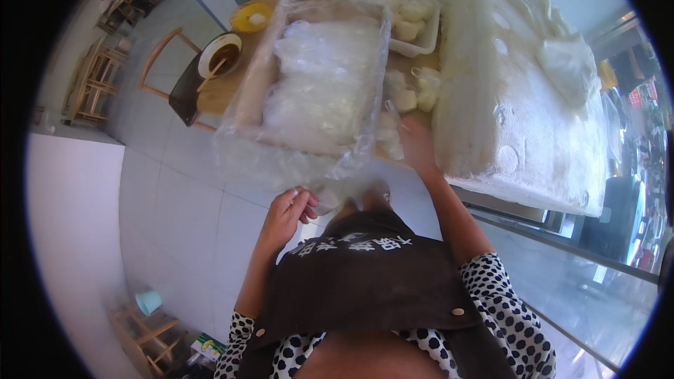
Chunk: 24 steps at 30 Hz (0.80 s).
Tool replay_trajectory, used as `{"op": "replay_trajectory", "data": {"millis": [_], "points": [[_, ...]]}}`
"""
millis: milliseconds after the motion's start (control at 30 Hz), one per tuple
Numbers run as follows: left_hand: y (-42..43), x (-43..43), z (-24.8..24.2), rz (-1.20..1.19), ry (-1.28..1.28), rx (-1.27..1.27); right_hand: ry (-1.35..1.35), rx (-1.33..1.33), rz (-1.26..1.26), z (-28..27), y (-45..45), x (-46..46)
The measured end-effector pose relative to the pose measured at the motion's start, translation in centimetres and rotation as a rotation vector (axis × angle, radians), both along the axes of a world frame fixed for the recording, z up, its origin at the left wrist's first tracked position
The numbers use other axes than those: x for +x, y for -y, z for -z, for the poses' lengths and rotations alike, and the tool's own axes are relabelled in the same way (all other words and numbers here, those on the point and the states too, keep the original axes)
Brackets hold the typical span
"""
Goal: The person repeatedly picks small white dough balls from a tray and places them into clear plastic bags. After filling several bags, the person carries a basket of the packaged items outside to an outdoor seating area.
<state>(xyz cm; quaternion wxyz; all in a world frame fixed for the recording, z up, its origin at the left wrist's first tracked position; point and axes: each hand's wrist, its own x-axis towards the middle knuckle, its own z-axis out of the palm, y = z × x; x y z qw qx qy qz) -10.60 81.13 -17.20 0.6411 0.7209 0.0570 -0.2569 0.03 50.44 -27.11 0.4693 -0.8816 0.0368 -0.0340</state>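
Note:
My right hand is blurred and reaches to the table between a plastic-lined box and a large white foam box. Beside its fingers lies a small clear plastic bag; whether the hand grips it is hard to tell. Just beyond are several knotted bags with pale contents. My left hand hovers in front of the lined box's near edge, fingers curled and thumb near the index finger. A hazy translucent patch next to its fingertips may be plastic film. Inside the lined box lie bulging clear plastic bags.
A white plastic basket holds more pale bagged items at the back. At the table's left stand a bowl of brown liquid with chopsticks and a yellow dish. A chair stands left of the table. White cloth drapes the foam box.

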Motion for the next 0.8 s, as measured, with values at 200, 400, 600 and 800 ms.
{"op": "replay_trajectory", "data": {"millis": [200,400,600,800], "points": [[3.8,0.9,0.8,-0.056,-0.445,-0.467,0.041,-0.072,-0.338,-6.3,-1.8,-6.8],[4.9,0.6,5.1,-0.031,-0.573,-0.455,0.056,-0.053,-0.785,-7.2,-5.5,-9.2],[4.9,-0.4,7.4,-0.107,-0.623,-0.422,-0.096,0.195,-0.696,-6.5,-3.1,-6.7],[3.9,-1.3,6.0,-0.201,-0.606,-0.415,0.186,-0.295,0.183,-0.7,-0.7,5.4]]}}
